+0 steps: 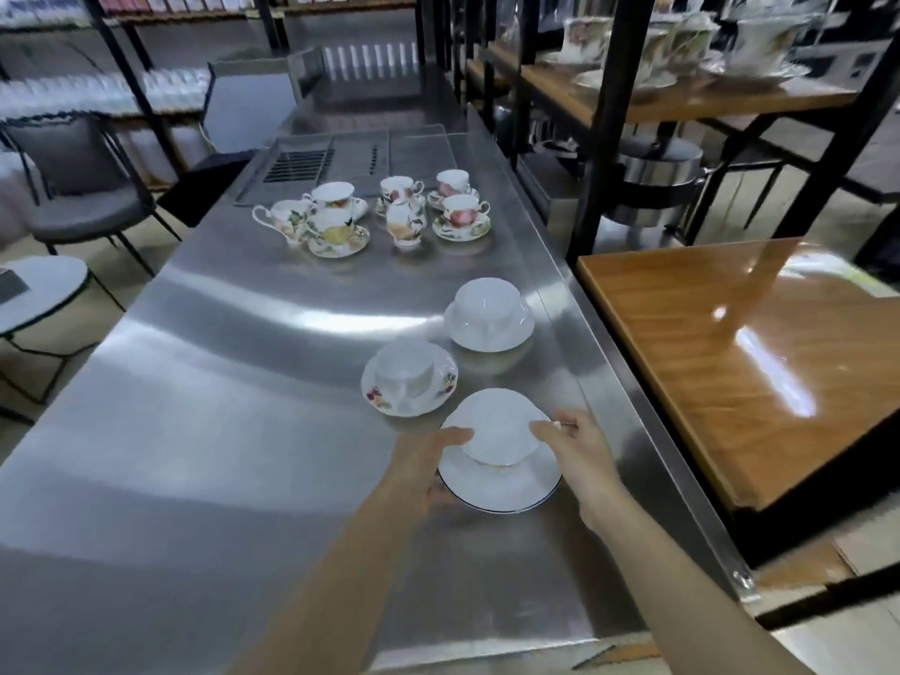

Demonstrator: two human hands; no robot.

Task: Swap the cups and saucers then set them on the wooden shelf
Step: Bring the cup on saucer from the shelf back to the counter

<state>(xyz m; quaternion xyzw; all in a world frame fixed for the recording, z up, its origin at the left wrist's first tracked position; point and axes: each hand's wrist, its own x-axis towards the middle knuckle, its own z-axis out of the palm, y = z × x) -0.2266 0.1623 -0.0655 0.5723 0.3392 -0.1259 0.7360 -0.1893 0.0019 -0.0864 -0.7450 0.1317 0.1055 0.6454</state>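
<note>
A white cup (499, 428) sits on a white saucer with a dark rim (506, 489) near the steel table's right side. My left hand (428, 467) grips the saucer's left edge, thumb against the cup. My right hand (577, 450) holds the cup by its right side and handle. Just beyond stands a white cup (406, 375) on a fruit-patterned saucer (377, 397). Farther on is a white cup (489, 304) on a plain white saucer (516, 333). The wooden shelf (682, 97) rises at the back right with several cups and saucers on it.
Several fruit- and flower-patterned cups and saucers (380, 214) cluster at the far end of the steel table (219, 382). A glossy wooden table (740, 343) adjoins on the right. A grey chair (78, 187) and a round side table (39, 289) stand at the left.
</note>
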